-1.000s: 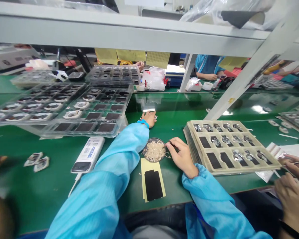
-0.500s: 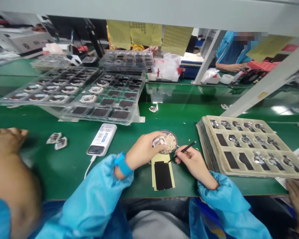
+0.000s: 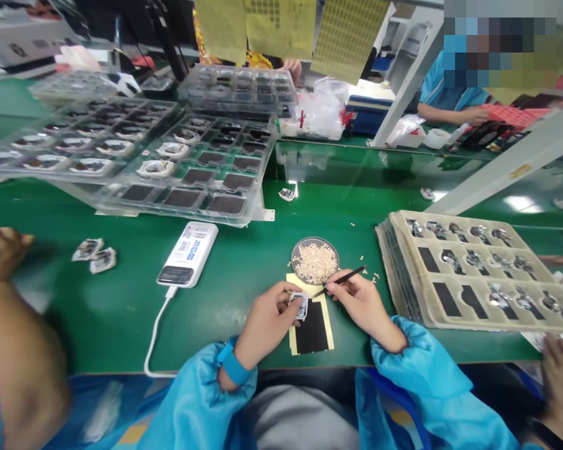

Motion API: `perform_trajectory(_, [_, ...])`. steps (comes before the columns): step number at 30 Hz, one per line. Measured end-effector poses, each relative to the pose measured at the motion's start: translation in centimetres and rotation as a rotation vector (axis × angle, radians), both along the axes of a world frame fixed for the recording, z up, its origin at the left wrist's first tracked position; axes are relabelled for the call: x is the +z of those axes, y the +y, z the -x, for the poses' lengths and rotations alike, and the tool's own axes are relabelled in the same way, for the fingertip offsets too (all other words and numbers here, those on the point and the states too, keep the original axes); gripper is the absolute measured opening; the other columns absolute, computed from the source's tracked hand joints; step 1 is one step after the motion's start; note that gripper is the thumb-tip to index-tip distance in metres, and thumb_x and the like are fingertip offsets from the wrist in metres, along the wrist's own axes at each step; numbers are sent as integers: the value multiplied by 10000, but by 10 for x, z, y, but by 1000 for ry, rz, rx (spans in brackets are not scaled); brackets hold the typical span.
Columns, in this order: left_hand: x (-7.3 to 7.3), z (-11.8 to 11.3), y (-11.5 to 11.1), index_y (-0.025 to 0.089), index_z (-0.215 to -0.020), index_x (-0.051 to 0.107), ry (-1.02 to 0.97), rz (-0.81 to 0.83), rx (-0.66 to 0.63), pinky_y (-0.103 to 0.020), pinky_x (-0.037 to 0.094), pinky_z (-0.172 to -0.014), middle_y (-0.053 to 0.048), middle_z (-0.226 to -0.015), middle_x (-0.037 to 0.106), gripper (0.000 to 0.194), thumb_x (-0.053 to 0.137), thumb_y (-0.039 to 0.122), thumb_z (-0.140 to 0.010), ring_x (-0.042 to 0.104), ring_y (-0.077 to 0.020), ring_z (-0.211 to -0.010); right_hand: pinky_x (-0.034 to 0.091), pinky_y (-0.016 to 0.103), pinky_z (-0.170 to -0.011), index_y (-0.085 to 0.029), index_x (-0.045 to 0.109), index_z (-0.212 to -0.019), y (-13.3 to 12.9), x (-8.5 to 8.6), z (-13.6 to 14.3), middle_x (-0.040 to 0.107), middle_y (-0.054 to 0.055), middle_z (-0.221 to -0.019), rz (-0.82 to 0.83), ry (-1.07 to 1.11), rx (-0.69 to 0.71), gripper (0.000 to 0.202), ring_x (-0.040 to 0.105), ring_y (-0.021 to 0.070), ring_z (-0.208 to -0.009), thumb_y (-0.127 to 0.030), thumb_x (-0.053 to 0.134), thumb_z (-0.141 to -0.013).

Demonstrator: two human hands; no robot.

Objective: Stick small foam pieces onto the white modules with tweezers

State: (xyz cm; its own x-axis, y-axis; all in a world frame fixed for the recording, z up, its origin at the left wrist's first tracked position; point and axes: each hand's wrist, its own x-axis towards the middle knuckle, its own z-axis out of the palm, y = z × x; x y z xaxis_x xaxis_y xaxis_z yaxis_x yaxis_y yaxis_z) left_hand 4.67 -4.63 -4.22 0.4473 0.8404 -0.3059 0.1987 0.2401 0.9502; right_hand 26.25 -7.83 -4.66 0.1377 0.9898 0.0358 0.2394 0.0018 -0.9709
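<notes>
Left hand (image 3: pixel 269 322), fingers clamped on the white part (image 3: pixel 299 305), over a corner of the black sheet (image 3: pixel 314 334)! Right hand (image 3: pixel 361 306) pinches the tool (image 3: pixel 354 274) between fingers, tip near the part, the dish (image 3: pixel 315 239) just beyond.

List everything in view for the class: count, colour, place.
Dish: one, grey, cream bits inside, centre
Paper: count unclear, yellow, near dish
Sheet: one, black, on paper
Held part: one, white, left hand
Slim tool: one, black, right hand
Power bank: one, white, left
Cable: one, white, from power bank
Loose parts: several, white, scattered
Trays: several, clear, back left
Tray stack: one, cream, right
Hanging sheets: at least three, yellow, back
Box: one, blue, back
Co-workers: several, some in blue, edges and back
Hands: two, blue-sleeved, front
</notes>
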Motion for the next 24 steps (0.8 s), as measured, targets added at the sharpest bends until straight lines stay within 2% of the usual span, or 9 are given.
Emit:
perform_trajectory(5, [8,0,3,171,-1050,579,22,21,-13,-215,558,-518,-30,-794,695,263,604,374,-884,679,-150,-655,524,255,-598,-170,662,-888,-5,2,2,688,41,-798,-53,11,0,160,632,135,-655,-329,675,-890])
perform_trajectory(9, [9,-1,3,173,-1070,569,36,37,-8,-156,469,-427,-24,-792,690,247,588,343,-891,672,-134,-626,562,310,-727,-190,679,-908,-12,7,7,711,60,-883,-236,22,-14,33,682,170,-805,-218,672,-891])
perform_trajectory(12, [8,-1,3,175,-1101,563,51,19,-12,-147,445,-413,-18,-784,679,260,569,350,-909,669,-129,-621,570,343,-789,-202,702,-924,-15,11,13,727,62,-879,-353,-57,9,81,695,190,-866,-153,700,-859])
perform_trajectory(17, [6,-1,4,177,-1115,561,59,2,-17,-151,446,-417,-14,-771,677,263,562,354,-921,676,-133,-621,591,346,-750,-197,707,-914,-15,14,19,740,68,-871,-408,-151,30,107,709,196,-831,-151,740,-824])
perform_trajectory(24, [4,0,3,181,-1103,572,59,-4,-16,-152,452,-426,-11,-765,677,255,568,355,-917,673,-131,-629,590,348,-740,-201,707,-929,-15,13,17,738,67,-877,-438,-172,33,138,708,194,-832,-116,733,-822])
